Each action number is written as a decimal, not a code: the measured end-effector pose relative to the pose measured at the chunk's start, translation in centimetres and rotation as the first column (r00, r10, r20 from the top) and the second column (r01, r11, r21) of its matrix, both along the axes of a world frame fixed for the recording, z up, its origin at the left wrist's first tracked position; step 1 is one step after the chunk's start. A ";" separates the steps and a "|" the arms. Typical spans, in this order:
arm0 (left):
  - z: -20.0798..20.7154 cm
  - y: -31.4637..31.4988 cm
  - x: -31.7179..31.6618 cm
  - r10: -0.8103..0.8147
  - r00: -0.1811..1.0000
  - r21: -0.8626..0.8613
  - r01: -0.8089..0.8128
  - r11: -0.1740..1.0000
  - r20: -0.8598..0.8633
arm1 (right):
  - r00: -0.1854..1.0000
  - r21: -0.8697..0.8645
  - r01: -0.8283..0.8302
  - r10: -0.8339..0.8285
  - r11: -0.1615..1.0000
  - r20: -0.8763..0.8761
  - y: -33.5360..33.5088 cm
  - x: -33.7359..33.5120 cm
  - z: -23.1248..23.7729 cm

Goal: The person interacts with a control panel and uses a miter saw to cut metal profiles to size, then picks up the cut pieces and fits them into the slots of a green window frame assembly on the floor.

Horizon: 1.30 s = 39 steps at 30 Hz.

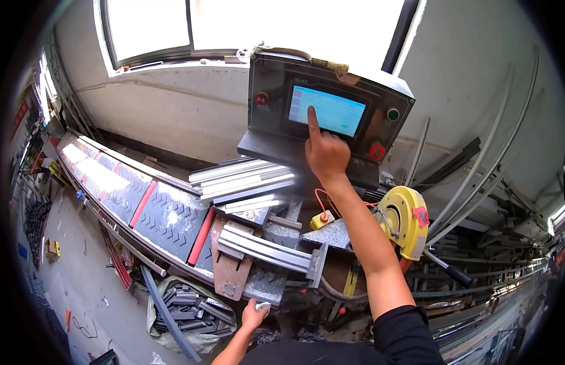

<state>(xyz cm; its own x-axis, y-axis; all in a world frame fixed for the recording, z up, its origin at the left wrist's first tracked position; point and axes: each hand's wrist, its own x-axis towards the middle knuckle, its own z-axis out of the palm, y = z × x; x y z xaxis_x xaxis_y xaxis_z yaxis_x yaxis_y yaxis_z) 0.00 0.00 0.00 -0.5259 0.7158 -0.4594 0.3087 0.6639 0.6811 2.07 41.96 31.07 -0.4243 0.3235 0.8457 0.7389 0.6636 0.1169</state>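
Fingertip at the touchscreen

Head view: at upper centre, I saw the right hand point at it, other fingers curled, likely so one tip met it. Lower centre, the left hand gripped a small pale piece. Mid-frame, silver bars seemed squared against a plate.

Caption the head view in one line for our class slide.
Right hand pointing at a lit screen, left hand at a small pale object lower down.
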 end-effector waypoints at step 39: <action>-2.5 -0.2 0.7 0.282 0.823 -0.050 -0.297 0.954 0.492 | 0.959 0.176 -0.279 0.267 0.944 0.090 0.4 7.9 0.3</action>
<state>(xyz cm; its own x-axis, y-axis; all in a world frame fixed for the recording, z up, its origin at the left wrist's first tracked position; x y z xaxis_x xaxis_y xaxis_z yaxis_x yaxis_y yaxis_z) 0.67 -0.18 -2.53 -0.4233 0.5828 -0.6937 -0.2723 0.6484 0.7109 9.98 42.31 31.41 -0.5299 0.0278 0.8476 0.5191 0.8010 0.2982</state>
